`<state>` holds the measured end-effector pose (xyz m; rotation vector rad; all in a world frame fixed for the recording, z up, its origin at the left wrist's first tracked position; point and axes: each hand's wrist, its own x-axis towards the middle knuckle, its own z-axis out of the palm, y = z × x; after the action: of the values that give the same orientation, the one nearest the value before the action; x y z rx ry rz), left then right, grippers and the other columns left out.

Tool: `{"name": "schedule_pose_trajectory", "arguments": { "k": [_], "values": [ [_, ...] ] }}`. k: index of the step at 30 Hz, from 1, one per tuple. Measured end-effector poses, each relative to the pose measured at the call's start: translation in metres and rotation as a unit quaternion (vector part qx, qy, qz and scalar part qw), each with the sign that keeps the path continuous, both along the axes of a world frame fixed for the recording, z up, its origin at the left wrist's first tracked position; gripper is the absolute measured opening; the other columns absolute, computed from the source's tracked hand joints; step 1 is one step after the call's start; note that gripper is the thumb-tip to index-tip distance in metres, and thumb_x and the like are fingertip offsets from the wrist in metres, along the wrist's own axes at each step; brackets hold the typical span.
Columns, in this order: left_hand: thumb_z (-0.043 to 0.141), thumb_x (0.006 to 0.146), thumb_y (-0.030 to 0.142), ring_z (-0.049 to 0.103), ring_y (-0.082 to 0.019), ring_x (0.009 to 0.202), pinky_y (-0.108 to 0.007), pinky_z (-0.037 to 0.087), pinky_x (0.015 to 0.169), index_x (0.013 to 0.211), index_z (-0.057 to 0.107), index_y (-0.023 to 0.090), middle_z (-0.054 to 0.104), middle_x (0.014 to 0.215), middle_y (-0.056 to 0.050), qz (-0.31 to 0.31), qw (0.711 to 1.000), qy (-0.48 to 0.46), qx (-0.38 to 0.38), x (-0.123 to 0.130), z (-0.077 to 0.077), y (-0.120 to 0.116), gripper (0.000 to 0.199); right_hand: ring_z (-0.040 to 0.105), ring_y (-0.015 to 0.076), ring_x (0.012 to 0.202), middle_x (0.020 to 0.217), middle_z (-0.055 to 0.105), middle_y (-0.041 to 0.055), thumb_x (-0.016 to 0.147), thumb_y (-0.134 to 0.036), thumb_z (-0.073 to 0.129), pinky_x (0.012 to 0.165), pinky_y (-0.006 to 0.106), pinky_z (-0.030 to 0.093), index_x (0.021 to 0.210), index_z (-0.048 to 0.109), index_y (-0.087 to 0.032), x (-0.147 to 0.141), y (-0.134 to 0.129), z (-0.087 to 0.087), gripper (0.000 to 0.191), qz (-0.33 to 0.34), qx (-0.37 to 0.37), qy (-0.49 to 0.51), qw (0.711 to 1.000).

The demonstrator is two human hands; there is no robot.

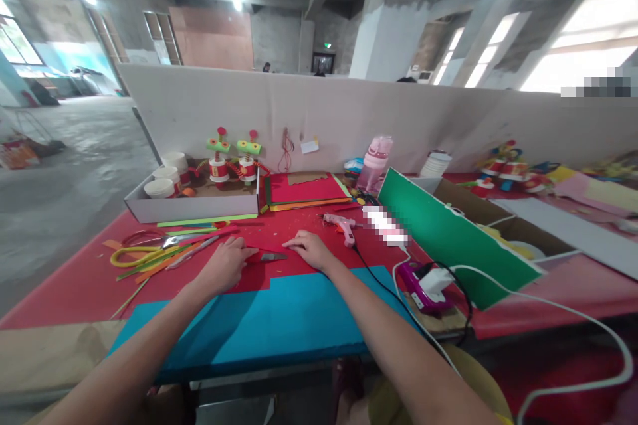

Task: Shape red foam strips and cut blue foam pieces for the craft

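My left hand [226, 264] is low over the red tabletop, its fingers pressed together at the left end of a red paper strip [269, 247]. At the strip's other end is my right hand [310, 250], index finger stretched forward and thumb tucked close. Red on red makes the strip's edges hard to see. A grey metal blade-like piece [273, 256] lies between the hands, just by the left fingertips. Blue card [279, 319] covers the table's front edge under my forearms. Beyond my right hand rests a pink glue gun [341, 226].
Scissors with yellow handles [132, 255] and paper strips lie left. Behind, a white box [194, 208] holds cups and two paper-cup figures [218, 169]. A red paper stack [309, 189], pink bottle [375, 163], green board [448, 232] and purple power strip [423, 289] with trailing cables stand around.
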<state>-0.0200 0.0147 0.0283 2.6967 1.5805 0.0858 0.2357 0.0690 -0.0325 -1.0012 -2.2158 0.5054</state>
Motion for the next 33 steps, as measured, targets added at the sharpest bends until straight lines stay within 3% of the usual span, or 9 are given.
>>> {"name": "schedule_pose_trajectory", "arguments": {
  "k": [7, 13, 19, 33],
  "values": [
    [0.044, 0.081, 0.009, 0.05, -0.026, 0.097, -0.037, 0.041, 0.085, 0.121, 0.063, 0.02, 0.056, 0.094, -0.011, 0.026, 1.0, -0.001, 0.017, -0.019, 0.004, 0.011, 0.046, 0.06, 0.0146, 0.081, 0.086, 0.065, 0.0064, 0.088, -0.016, 0.059, 0.075, 0.024, 0.044, 0.1, 0.074, -0.02, -0.012, 0.01, 0.004, 0.02, -0.033, 0.017, -0.01, 0.999],
    [0.044, 0.079, 0.01, 0.052, -0.025, 0.1, -0.037, 0.041, 0.09, 0.121, 0.063, 0.021, 0.058, 0.098, -0.011, 0.018, 1.0, -0.004, 0.012, -0.04, 0.009, 0.016, 0.047, 0.062, 0.0167, 0.085, 0.092, 0.069, 0.0071, 0.088, -0.019, 0.059, 0.081, 0.028, 0.045, 0.102, 0.073, -0.02, 0.011, -0.003, 0.015, 0.021, -0.069, 0.023, -0.005, 0.997],
    [0.047, 0.077, 0.013, 0.052, -0.027, 0.105, -0.039, 0.041, 0.092, 0.117, 0.066, 0.025, 0.06, 0.108, -0.012, 0.029, 1.0, 0.001, -0.01, -0.062, 0.012, 0.016, 0.046, 0.061, 0.0161, 0.082, 0.09, 0.069, 0.0063, 0.087, -0.023, 0.059, 0.078, 0.027, 0.045, 0.098, 0.074, -0.021, 0.026, -0.003, 0.011, 0.019, -0.074, -0.008, 0.004, 0.997],
    [0.046, 0.076, 0.011, 0.051, -0.027, 0.102, -0.039, 0.041, 0.088, 0.118, 0.064, 0.029, 0.059, 0.101, -0.011, 0.057, 0.998, 0.026, 0.014, -0.056, 0.007, 0.018, 0.048, 0.059, 0.0144, 0.075, 0.082, 0.064, 0.0038, 0.084, -0.021, 0.064, 0.072, 0.025, 0.043, 0.098, 0.075, -0.022, 0.027, -0.001, 0.004, 0.018, -0.05, -0.021, -0.026, 0.998]
  ]
}}
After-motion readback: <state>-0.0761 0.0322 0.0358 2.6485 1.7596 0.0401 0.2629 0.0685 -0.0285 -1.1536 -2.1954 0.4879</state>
